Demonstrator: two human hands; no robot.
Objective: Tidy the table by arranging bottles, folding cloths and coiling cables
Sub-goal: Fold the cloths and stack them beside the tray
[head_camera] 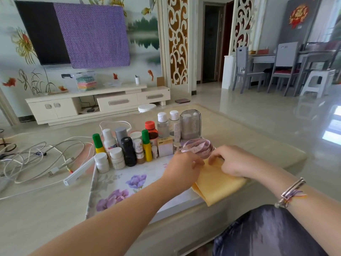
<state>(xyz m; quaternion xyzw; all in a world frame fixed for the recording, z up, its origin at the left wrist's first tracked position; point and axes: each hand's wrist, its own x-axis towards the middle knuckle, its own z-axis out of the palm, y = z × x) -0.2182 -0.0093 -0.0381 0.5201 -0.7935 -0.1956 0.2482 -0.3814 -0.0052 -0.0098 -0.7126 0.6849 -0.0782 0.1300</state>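
Folding the soft yellow cloth [219,183].
Left hand [182,168] and right hand [234,161] are pinching its far edge; better aligning corners before creasing flat.

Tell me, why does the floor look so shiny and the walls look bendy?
Head view: daylight glares off the polished floor, with bright window patches at the right edge; the wide-angle lens bows the TV and the carved screen towards the edges; the bottles are slightly soft, the hands on the yellow cloth clearer.
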